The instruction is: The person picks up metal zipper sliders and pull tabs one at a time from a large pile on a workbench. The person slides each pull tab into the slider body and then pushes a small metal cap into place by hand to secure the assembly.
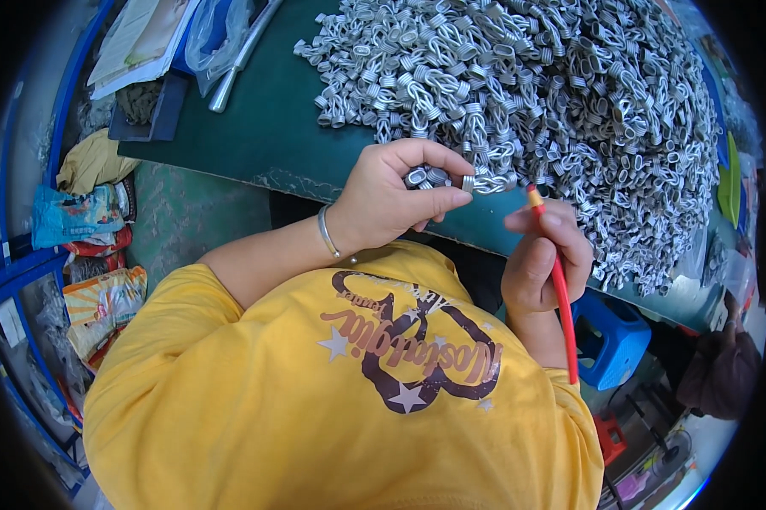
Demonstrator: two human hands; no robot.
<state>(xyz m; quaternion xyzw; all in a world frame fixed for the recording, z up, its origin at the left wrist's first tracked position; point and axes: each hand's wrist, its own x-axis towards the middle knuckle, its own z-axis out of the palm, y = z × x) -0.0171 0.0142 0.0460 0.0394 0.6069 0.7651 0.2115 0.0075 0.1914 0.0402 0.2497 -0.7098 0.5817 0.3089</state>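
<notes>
My left hand (pixel 400 189) pinches a small silver metal piece (pixel 490 184) between thumb and forefinger; the piece has twisted loops and a ribbed collar. Behind those fingers, a few more silver pieces (pixel 425 177) sit in the curled palm. My right hand (pixel 546 259) is closed around a long, thin red tube-like tool (pixel 562 293) with a tan tip. That tip points up, just to the right of the pinched piece and apart from it. Just beyond both hands lies a large heap of similar silver pieces (pixel 519 85).
The heap covers much of the green tabletop (pixel 255 144). At the far left are papers (pixel 136 42), a grey bin (pixel 149 110) and a metal rod (pixel 243 55). A blue stool (pixel 612 340) stands at the right, near another person (pixel 718 374). Packages (pixel 102 306) fill a blue rack.
</notes>
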